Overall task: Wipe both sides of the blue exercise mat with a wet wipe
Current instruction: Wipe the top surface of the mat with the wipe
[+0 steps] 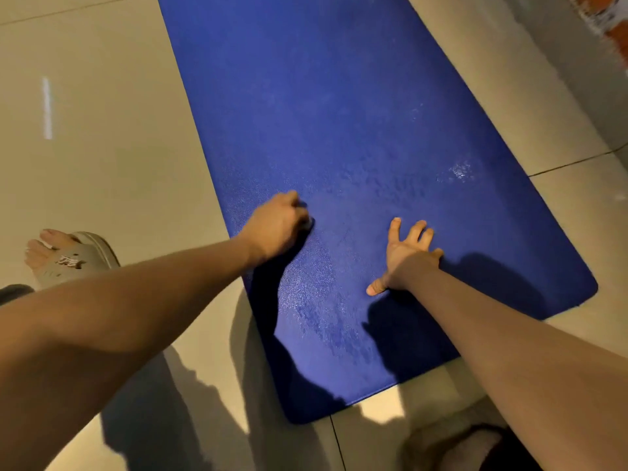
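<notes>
Now I see the long blue textured exercise mat [339, 113] lying unrolled and flat on the beige tiled floor [102, 164], with its short edge close to me. The left hand [275, 229] is curled on the mat near its left edge and grips a small pale wet wipe [307, 224], mostly hidden. The right hand [409, 253] presses flat beside it, fingers spread wide. Shiny damp patches [460, 171] show on the mat surface.
</notes>
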